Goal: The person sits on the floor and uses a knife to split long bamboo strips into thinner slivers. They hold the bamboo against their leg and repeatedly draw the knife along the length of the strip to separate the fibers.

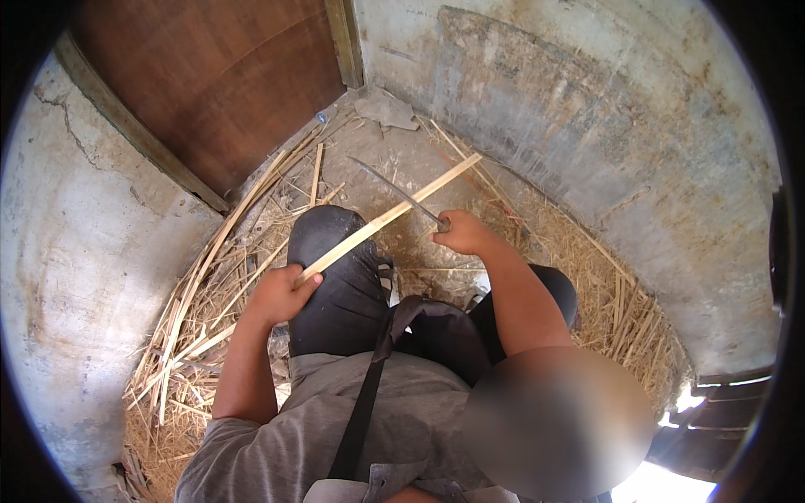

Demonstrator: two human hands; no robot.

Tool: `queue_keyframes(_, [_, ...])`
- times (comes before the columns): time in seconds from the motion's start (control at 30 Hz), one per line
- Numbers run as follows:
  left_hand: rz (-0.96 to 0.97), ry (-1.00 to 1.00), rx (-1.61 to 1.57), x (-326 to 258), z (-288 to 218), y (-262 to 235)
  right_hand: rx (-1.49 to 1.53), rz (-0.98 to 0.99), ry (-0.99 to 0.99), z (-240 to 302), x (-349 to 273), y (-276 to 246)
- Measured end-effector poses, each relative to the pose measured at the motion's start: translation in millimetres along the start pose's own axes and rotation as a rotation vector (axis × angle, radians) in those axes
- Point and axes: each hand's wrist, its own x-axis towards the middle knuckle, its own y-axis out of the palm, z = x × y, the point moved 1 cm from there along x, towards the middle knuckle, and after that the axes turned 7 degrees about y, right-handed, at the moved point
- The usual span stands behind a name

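My left hand (285, 293) is closed round the near end of a long pale bamboo strip (356, 238). The strip slants up and to the right, passing over my left knee. In my right hand (464, 232) is the handle of a knife (390, 184) with a long, narrow dark blade. Its blade points up and to the left and crosses the strip in the picture; I cannot tell whether the two touch. My fingers hide most of the handle.
Many loose bamboo strips (189, 293) lie along the left wall, with shavings and more strips (625, 306) along the right wall (587, 109). A brown door (210, 75) stands at the far left. A flat grey slab (386, 110) lies in the far corner.
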Motion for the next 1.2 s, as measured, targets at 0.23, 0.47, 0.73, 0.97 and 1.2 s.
queue_keyframes(0.23, [-0.006, -0.001, 0.008, -0.4, -2.1, -0.2, 0.006, -0.014, 0.001, -3.5, 2.9, 3.5])
queue_keyframes(0.47, [-0.005, -0.006, -0.001, 0.4, 0.8, 1.2, 0.042, -0.034, 0.010, -5.9, 4.3, 6.6])
queue_keyframes(0.73, [0.007, -0.018, -0.012, 0.5, -1.7, 0.3, 0.038, -0.058, -0.011, -4.8, 1.9, 6.0])
queue_keyframes(0.97, [-0.022, -0.009, 0.026, 0.5, -2.8, 1.5, 0.046, -0.107, 0.013, -9.3, 2.3, -2.1])
queue_keyframes(1.2, [0.025, -0.030, -0.058, -2.9, -0.9, -1.1, -0.065, 0.038, -0.094, 24.5, -18.8, -19.0])
